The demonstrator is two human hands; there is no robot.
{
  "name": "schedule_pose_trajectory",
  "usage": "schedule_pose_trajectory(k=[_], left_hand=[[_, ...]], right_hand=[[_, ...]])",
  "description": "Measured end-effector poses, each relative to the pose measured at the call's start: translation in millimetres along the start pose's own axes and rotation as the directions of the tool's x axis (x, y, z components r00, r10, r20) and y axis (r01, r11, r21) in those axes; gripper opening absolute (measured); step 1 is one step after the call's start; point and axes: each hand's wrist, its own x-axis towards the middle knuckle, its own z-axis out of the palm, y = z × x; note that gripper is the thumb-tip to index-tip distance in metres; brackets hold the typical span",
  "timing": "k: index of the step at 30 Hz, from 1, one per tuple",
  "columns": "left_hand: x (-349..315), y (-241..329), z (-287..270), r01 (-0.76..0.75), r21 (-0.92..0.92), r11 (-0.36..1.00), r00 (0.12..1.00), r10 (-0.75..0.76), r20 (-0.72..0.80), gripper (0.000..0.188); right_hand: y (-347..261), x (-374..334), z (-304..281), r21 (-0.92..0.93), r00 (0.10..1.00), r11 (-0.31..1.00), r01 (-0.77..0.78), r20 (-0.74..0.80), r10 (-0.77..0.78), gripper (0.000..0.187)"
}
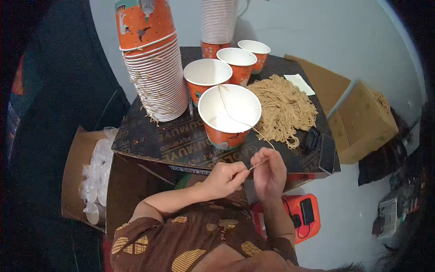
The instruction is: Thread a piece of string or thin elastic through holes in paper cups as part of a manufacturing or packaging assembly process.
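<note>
An orange paper cup (226, 139) with a white inside stands upright near the front edge of the dark plywood table (170, 143). From its far rim a thin tan cord (230, 116) hangs across the opening and over the near right side to my hands. My left hand (225, 179) pinches the cord in front of the table edge. Just to its right, my right hand (270, 172) has its fingers curled on the same cord, a short stretch of it taut between the two. Beside the cup on the right lies a heap of tan cords (283, 109).
Several more orange cups (207, 75) stand behind. A tall nested stack (156, 81) with cord ends rises at left, another stack (217, 22) at back. A phone (327, 153) lies at the right corner. Cardboard boxes (72, 181) and a red stool (312, 204) flank the table below.
</note>
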Motion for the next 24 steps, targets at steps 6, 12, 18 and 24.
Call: schedule_pose_trajectory(k=[6,12,18,24], left_hand=[[3.4,-3.7,-14.3,0.091,-0.059,0.994,0.994,-0.087,0.066,0.025],[7.0,8.9,-30.0,0.043,-0.073,0.996,0.991,-0.033,0.129,0.025],[18.0,22.2,-51.1,-0.337,0.372,0.865,0.919,0.388,-0.07,0.01],[40.4,21.0,-70.0,-0.333,0.687,0.646,0.885,0.466,-0.009,0.036]], right_hand=[[-8.8,-4.4,12.4,-0.76,0.89,0.531,0.374,0.133,-0.436,0.032],[-15.3,-2.6,11.6,-0.824,0.885,0.353,0.444,0.463,-0.034,0.033],[-21.6,7.2,8.9,-0.76,0.825,0.321,0.565,0.534,-0.185,0.012],[-59.8,38.1,-12.0,-0.848,0.827,0.294,0.44,0.255,-0.501,0.007]])
